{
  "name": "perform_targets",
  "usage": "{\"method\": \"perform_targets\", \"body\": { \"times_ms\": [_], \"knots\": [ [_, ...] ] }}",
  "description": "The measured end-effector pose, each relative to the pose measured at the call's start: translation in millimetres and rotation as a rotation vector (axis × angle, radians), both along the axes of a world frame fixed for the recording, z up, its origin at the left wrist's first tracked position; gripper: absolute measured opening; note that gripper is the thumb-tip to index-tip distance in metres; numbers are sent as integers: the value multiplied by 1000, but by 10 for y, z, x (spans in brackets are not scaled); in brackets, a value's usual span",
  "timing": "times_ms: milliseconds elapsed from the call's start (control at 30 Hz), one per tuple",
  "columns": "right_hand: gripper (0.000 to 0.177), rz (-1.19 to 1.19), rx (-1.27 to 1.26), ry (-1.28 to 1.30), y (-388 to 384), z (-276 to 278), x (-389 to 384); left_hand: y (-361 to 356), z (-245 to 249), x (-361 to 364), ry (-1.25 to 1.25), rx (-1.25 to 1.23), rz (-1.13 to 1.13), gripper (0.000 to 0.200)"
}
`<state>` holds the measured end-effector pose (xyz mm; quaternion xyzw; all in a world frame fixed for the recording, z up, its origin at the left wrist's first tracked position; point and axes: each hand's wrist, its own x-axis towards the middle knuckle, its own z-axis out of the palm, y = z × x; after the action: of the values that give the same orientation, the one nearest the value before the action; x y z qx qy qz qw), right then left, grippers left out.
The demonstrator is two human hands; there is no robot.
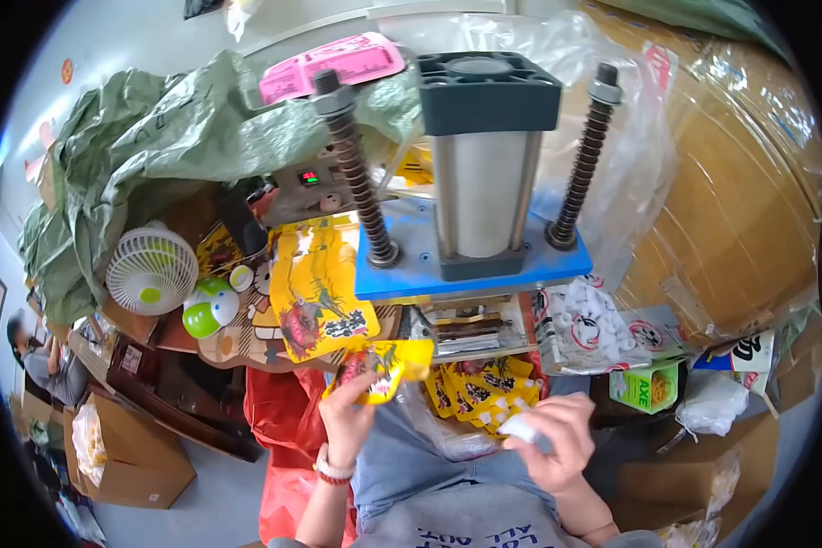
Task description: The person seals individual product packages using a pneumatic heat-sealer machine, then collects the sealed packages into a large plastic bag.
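Observation:
My left hand (pixel 347 411) is closed on a yellow printed pouch (pixel 388 367), held in front of the press. To the right, my right hand (pixel 557 443) pinches a small white piece (pixel 519 429) between thumb and fingers. Between and just beyond my hands, several yellow pouches (pixel 479 393) with white pieces on them lie in a plastic-lined container over my lap. A stack of flat yellow pouches (pixel 320 283) rests on the table left of the press. White spouts or caps (pixel 589 320) are heaped on a printed plastic sheet at the right.
The press with its blue plate (pixel 475 259) and grey cylinder (pixel 486 192) stands ahead. At the left are a white fan (pixel 152 269) and a green-white toy (pixel 212 308). A green AXE box (pixel 646 387) is at the right. Another person (pixel 55 370) is far left.

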<state>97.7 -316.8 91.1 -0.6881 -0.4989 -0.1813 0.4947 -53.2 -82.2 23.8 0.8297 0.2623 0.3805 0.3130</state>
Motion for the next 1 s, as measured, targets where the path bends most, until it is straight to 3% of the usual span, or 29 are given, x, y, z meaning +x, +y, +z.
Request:
{"method": "perform_targets", "body": {
  "times_ms": [67,200,300,400,467,500,633,700,767,833,867,900,967,1000],
  "knots": [
    [37,-102,-16,-101,17,119,71,-220,154,39,-48,69,-101,37],
    [39,209,-113,-155,249,-98,201,-507,393,65,61,236,-231,41],
    [39,310,-88,-80,77,194,157,-563,496,55,-33,126,-491,15],
    [53,232,-210,75,142,-5,315,-655,272,227,77,-118,-450,14],
    [67,103,-324,189,212,-188,429,-608,-215,416,293,-567,-341,17],
    [65,56,-288,222,169,-175,467,-635,-364,569,79,-847,-279,24],
    [46,-275,-224,187,-34,-17,767,-363,-308,943,-106,-1193,-287,21],
    [39,-369,-246,130,3,-268,1036,-263,-252,1077,-158,-1333,-283,21],
    [28,-380,-599,-22,65,-834,1367,-248,-336,1099,-151,-1271,-289,22],
    [26,-321,-721,115,-12,-722,1268,-226,-329,1108,-121,-1211,-287,23],
    [21,-336,-644,119,-21,-687,1161,-199,-244,1061,-58,-1148,-311,24],
    [21,-316,-643,121,-57,-712,1099,-95,-200,996,13,-982,-324,39],
    [18,-181,-428,279,-192,-752,1139,201,-131,812,121,-182,78,69],
    [20,-153,-334,331,-242,-756,1134,319,-58,725,356,155,279,76]
  ]
}}
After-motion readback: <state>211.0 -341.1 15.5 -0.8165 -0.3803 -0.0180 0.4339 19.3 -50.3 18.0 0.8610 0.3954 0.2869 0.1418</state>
